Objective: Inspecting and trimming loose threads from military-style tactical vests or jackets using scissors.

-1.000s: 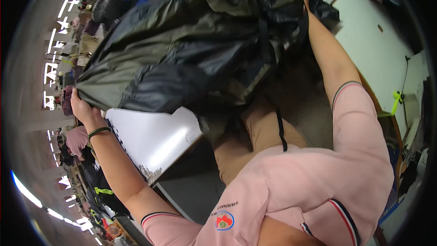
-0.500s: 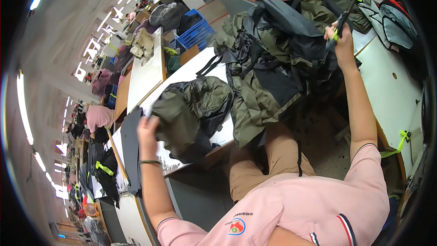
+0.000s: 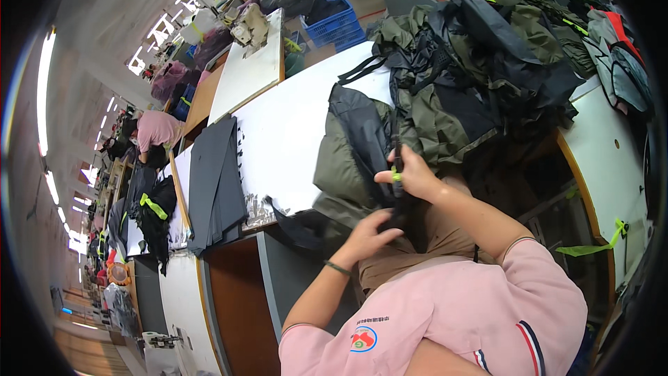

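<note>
An olive and black fabric bag (image 3: pixel 341 157) hangs over the table's near edge in front of me, partly blurred. My left hand (image 3: pixel 365 237) grips its lower edge, the fingers curled and the thumb bent in towards them. Just above and to the right, my right hand (image 3: pixel 417 175) is closed around black scissors (image 3: pixel 397 157) with a yellow-green band on the handle. The scissors lie close against the bag, and their blades are hard to make out. Beyond the hands, a heap of similar olive and black bags (image 3: pixel 466 90) covers the table's right part.
A stack of dark grey panels (image 3: pixel 214 181) lies on the white table (image 3: pixel 278 132) to the left. Blue crates (image 3: pixel 334 28) stand beyond it. Grey and red bags (image 3: pixel 619 56) lie at the far right. A yellow-green strip (image 3: pixel 598 244) hangs from the right table. Co-workers sit farther off.
My left hand has come right and down to the bag's lower edge. My right hand with the scissors has moved left and down from the heap to the bag, which has shifted right and nearer.
</note>
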A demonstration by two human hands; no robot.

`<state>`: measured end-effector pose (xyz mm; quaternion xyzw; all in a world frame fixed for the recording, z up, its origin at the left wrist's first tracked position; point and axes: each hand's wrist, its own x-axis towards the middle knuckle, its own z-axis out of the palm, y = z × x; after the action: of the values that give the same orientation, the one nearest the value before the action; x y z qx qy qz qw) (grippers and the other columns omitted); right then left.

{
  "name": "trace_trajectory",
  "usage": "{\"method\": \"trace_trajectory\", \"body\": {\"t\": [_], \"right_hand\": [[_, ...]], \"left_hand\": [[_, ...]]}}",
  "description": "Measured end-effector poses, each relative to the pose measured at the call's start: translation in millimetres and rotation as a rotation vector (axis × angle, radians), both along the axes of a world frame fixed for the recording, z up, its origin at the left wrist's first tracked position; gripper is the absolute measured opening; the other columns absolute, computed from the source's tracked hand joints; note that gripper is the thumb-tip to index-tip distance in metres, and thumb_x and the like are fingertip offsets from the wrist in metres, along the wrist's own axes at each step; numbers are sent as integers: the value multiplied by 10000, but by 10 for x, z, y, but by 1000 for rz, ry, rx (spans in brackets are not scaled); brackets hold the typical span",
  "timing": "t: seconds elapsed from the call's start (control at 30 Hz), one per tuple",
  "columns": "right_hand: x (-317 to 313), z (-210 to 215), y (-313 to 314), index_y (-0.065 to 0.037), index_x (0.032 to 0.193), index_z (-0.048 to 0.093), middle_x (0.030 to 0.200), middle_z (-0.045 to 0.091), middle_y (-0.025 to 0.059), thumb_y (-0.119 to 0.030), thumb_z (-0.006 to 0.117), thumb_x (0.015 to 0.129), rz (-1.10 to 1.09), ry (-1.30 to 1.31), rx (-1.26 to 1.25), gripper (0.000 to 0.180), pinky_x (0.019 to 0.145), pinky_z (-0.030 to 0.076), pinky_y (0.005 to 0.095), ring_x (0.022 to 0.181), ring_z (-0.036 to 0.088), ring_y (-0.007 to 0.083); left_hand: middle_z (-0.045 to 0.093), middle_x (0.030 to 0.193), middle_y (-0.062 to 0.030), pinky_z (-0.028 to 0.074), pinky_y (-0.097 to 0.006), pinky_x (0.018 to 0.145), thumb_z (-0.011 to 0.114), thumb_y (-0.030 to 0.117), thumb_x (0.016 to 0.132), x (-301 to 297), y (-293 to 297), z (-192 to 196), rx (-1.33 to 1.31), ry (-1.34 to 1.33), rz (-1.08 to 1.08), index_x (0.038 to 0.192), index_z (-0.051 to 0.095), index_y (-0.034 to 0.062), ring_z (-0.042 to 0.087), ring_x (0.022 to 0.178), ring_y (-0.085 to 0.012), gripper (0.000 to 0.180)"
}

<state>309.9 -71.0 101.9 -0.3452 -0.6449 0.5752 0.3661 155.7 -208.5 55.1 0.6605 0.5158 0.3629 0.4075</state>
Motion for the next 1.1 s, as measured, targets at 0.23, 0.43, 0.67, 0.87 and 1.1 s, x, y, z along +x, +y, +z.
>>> {"method": "trace_trajectory", "body": {"t": [0.23,0.43,0.67,0.87,1.1], "right_hand": [[451,512,229,-87,899,488,804,449,-14,-174,812,751,291,-62,143,366,669,379,249,753,436,98],[908,1421,99,-58,891,513,790,478,-20,-89,787,759,606,-278,347,307,636,377,251,726,440,76],[1620,2079,65,-35,881,545,804,547,30,-108,798,724,428,-465,673,306,668,431,269,744,514,112],[2286,2578,391,-3,915,526,853,573,87,-39,714,775,-493,-494,999,237,741,468,346,832,585,201],[1974,1729,-176,6,878,553,840,614,36,-153,769,767,-112,-195,579,290,683,489,350,747,570,108]], "left_hand": [[641,845,-58,482,-278,726,588,141,944,-833,542,838,229,-356,519,935,641,2,586,744,-138,149],[271,1517,-178,259,-515,1131,659,-92,696,-1136,1449,834,625,741,277,1469,366,329,290,1401,-366,928],[605,1264,-65,180,-570,1156,706,-41,676,-863,1604,1412,695,705,-89,896,614,127,428,1344,-292,292],[588,763,-53,440,-304,686,777,42,731,-564,494,2899,642,549,-29,879,573,28,538,674,-180,253],[529,673,-42,401,-254,591,709,-9,724,-671,-188,3104,457,601,88,849,556,4,490,628,-115,198]]}}
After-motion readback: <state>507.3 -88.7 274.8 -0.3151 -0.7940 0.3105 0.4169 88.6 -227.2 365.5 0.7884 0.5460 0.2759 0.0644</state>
